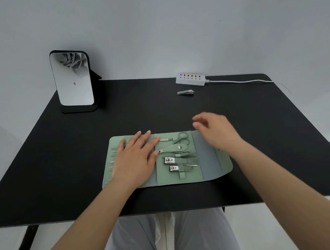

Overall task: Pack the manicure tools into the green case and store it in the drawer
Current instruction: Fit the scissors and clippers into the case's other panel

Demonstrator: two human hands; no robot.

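The green case (pixel 210 166) lies unfolded flat on the black table (pixel 68 165). Its middle panel holds scissors (pixel 181 138), a nipper, and two nail clippers (pixel 177 162) under straps. My left hand (pixel 137 157) rests flat on the case's left panel, fingers spread, covering most of several thin tools there. Above the case's upper right corner, my right hand (pixel 215 130) hovers with fingers loosely apart and holds nothing. A loose green nail clipper (pixel 185 92) lies further back on the table, apart from the case.
A standing mirror (pixel 72 79) sits at the back left of the table. A white power strip (pixel 190 79) with its cable lies at the back right, just behind the loose clipper. The table's front edge is near my lap.
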